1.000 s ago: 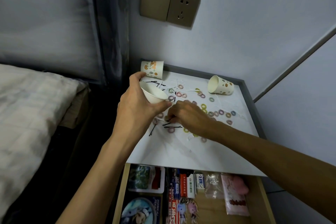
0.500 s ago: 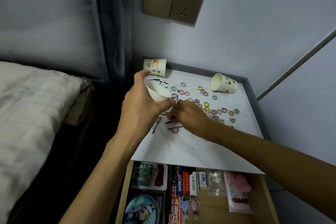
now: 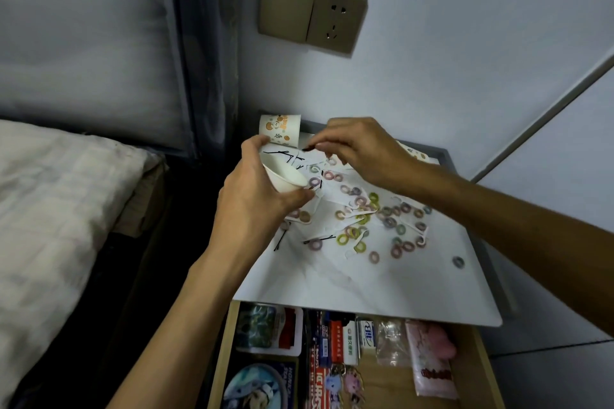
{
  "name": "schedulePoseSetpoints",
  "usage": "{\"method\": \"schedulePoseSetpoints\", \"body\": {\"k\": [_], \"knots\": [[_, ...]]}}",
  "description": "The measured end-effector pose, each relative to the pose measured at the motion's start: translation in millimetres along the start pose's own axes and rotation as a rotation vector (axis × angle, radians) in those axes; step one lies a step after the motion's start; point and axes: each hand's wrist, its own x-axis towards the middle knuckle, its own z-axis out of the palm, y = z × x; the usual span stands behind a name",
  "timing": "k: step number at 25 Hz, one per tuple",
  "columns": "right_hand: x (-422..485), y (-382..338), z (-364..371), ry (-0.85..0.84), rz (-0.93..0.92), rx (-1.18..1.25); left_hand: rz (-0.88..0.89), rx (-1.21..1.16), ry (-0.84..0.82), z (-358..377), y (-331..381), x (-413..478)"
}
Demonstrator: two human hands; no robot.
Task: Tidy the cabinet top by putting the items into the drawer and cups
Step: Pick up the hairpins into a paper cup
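Your left hand [image 3: 252, 206] is curled round the white cup [image 3: 282, 176], thumb on the far wall and fingers under the near one. The cup is tipped so that its mouth faces up and towards your right. Your right hand [image 3: 362, 149] hangs just beyond it, thumb and fingertips pinching a black hairpin [image 3: 307, 148]. Only the dark end of the pin shows past your fingers, and it points left, roughly level.

That is the relation to mind. The pin's free end sits just above the far rim of the cup and slightly to its right, so the mouth lies down and towards you from it. The right hand carries the pin and the left only has to present the opening. As I read it, a level pin could catch across the rim, so tip its end down as you let go.

More loose hairpins [image 3: 319, 238] lie on the cabinet top [image 3: 332, 285] nearer you, below the cup. The hair rings [image 3: 360, 232] are scattered to the right. A patterned cup [image 3: 280, 129] stands at the back corner. The drawer [image 3: 481, 359] is pulled open below.
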Motion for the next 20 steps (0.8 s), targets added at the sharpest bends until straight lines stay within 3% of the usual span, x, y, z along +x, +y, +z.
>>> {"method": "schedulePoseSetpoints", "body": {"k": [3,5,9,14,20], "knots": [[13.2,-25.8,-5.9,-0.188,-0.135,-0.005,0.001,0.019,-0.014,4.2,0.1,0.3],[15.1,-32.4,-3.5,-0.202,-0.184,-0.016,0.001,0.015,-0.020,5.2,0.5,-0.2],[-4.5,-11.7,0.9,0.017,-0.011,0.071,0.012,-0.019,0.004,1.3,2.5,-0.7],[-68.6,18.6,58.9,-0.378,0.064,-0.173,0.011,-0.030,0.015,-3.3,4.7,-1.3],[-83.5,41.5,95.5,-0.299,0.142,-0.212,0.004,-0.020,0.004,-3.0,2.9,-3.1]]}}
